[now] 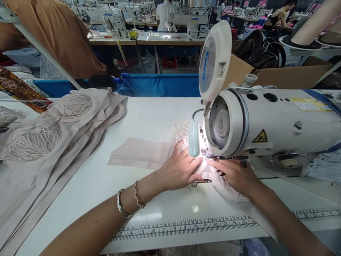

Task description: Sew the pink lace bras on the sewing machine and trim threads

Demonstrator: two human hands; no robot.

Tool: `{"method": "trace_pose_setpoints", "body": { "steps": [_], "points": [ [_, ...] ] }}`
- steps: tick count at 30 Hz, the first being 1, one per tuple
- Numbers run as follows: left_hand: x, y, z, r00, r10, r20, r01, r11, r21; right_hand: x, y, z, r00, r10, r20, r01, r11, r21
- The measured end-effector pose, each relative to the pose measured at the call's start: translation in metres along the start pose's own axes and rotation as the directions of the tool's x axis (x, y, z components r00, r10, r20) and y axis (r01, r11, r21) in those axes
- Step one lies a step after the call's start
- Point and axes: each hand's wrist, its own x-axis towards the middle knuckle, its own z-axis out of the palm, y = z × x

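Note:
A pale pink bra piece with lace cups (pixel 231 188) lies under the lit needle area of a white sewing machine (pixel 277 124). My left hand (pixel 180 167) rests on the fabric left of the needle, its fingers spread and flat. My right hand (pixel 234 175) lies on the fabric to the right, the index finger stretched toward the needle and other fingers partly hidden. A small metal tool (pixel 203 181) with a ring shows beside my left thumb; its kind is unclear. From the left hand a plain fabric band (pixel 140 153) extends across the table.
A pile of pale lace-cup pieces (pixel 61 135) covers the table's left side. A printed ruler strip (pixel 189 225) runs along the front edge. A small lamp (pixel 194 138) hangs by the needle. Behind stand a cardboard box (pixel 292 76), a blue cloth bin (pixel 161 84) and a person in brown (pixel 56 38).

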Motion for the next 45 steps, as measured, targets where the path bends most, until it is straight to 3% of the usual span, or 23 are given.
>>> {"method": "trace_pose_setpoints", "body": {
  "steps": [4,7,12,21,27,31,35,38,40,45],
  "points": [
    [0.0,0.004,0.002,0.999,-0.025,-0.03,0.028,0.996,0.086,0.001,0.004,0.01,0.999,0.032,0.021,-0.033,0.997,0.064],
    [-0.002,0.011,0.005,0.996,0.042,-0.082,-0.029,0.989,0.147,-0.002,0.008,0.019,0.999,0.038,0.036,-0.043,0.992,0.119],
    [-0.004,0.014,0.009,0.989,0.128,-0.069,-0.115,0.978,0.173,-0.012,0.011,0.022,0.998,0.053,0.045,-0.059,0.99,0.128],
    [-0.001,-0.004,0.011,0.996,0.028,-0.081,-0.027,1.0,0.009,-0.016,0.006,0.015,0.992,0.09,0.093,-0.096,0.994,0.052],
    [0.005,-0.009,0.012,0.997,-0.037,-0.062,0.034,0.998,-0.049,-0.014,-0.002,0.01,0.996,0.093,0.001,-0.093,0.996,-0.015],
    [0.005,-0.011,0.015,0.995,-0.068,-0.079,0.061,0.994,-0.086,-0.01,-0.002,0.01,0.983,0.182,-0.021,-0.183,0.983,-0.024],
    [0.006,-0.012,0.013,0.995,-0.054,-0.087,0.05,0.998,-0.048,-0.001,-0.006,0.007,0.919,0.381,0.098,-0.385,0.922,0.027],
    [0.008,-0.004,0.01,0.992,-0.068,-0.103,0.072,0.997,0.034,0.007,-0.011,0.002,0.859,0.489,0.153,-0.504,0.86,0.078],
    [0.008,0.009,0.008,0.993,-0.072,-0.095,0.08,0.994,0.08,0.011,-0.013,0.001,0.842,0.519,0.15,-0.535,0.838,0.104],
    [0.006,0.047,0.008,0.996,-0.063,-0.062,0.073,0.979,0.191,0.009,-0.005,0.008,0.893,0.45,0.022,-0.447,0.878,0.172]
  ]
}}
